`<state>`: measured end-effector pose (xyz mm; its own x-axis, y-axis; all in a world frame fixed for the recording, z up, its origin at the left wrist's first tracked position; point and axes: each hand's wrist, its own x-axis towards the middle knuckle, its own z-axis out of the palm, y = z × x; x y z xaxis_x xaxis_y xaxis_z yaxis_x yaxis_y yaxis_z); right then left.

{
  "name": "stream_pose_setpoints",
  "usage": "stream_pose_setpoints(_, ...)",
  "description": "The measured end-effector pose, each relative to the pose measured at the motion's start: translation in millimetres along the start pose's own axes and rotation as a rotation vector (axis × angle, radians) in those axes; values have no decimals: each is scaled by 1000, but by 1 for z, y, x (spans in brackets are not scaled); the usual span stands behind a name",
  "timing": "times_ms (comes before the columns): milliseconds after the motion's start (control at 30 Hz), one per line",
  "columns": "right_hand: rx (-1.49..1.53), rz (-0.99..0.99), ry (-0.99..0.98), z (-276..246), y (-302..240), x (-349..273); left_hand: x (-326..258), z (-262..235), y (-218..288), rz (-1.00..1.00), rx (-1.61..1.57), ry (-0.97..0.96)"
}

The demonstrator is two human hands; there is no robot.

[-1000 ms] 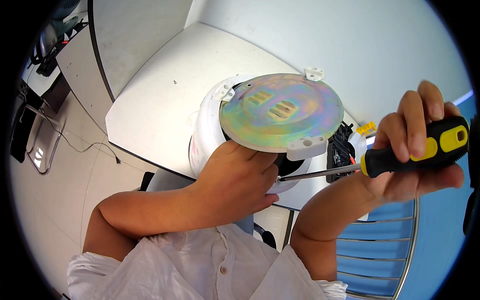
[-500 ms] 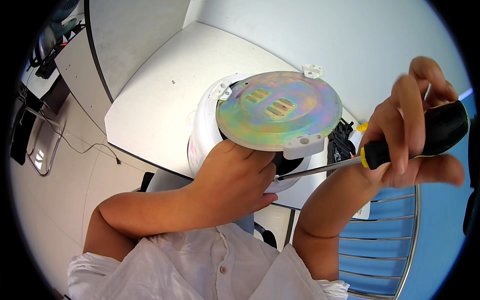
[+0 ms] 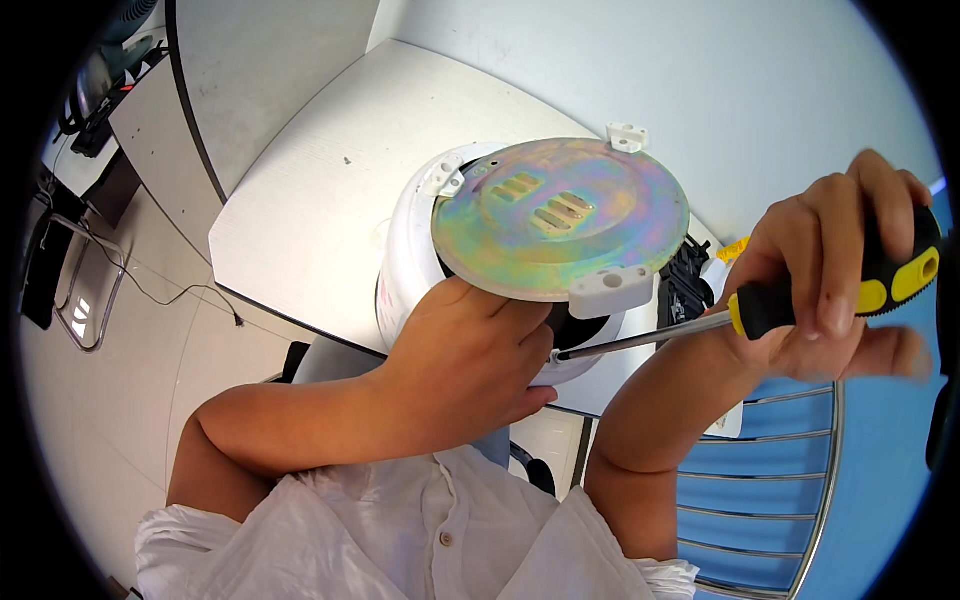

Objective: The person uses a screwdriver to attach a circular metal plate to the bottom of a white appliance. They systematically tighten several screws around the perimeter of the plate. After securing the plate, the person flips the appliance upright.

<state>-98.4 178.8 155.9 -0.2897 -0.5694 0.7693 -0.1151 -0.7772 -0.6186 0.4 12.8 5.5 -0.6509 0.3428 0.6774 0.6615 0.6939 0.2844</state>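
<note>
Landmark: cooker [image 3: 405, 260], white, round, lying on its side at the near edge of the table [image 3: 300, 200].

Change since a second ago: my right hand [image 3: 835, 275] has re-gripped the screwdriver [image 3: 760, 310]. The fingers opened and shifted round the handle half a second ago; now they are wrapped over it again, thumb along the black-and-yellow grip. The shaft angle has dropped a little and the tip sits at the cooker's lower right rim, just under the white bracket [image 3: 610, 290]. I judge this a turn-and-regrip cycle on a screw there; the screw itself is hidden. The cooker and my left hand [image 3: 465, 365] have not moved.

Hands: well apart. Left palm pressed flat against the cooker's near side, fingers spread, bracing rather than clasping. Right closed round the screwdriver handle, to the right of the cooker.

Count:
- cooker, 1
- plate [image 3: 560, 215], iridescent metal disc on the cooker's upturned face, 1
- slots in the plate, two groups; each looks like three
- white brackets on the plate's rim, 3 seen
- screwdriver, 1
- black part [image 3: 685, 280] just right of the cooker, 1, kind unclear
- blue chair [image 3: 770, 490], below right of the cooker, 1
</note>
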Motion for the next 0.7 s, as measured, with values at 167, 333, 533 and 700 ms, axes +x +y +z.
stream_pose_setpoints(167,-119,-25,190,11,-7,-10,-1,-1,2,-21,5,-56)
stream_pose_setpoints(333,-153,-21,225,17,-6,-12,-1,-1,3,-18,15,-57)
stream_pose_setpoints(533,50,-3,-37,-1,3,0,0,-1,3,-24,8,-41)
stream_pose_setpoints(700,72,14,-145,-9,7,9,0,-1,3,-27,21,-70)
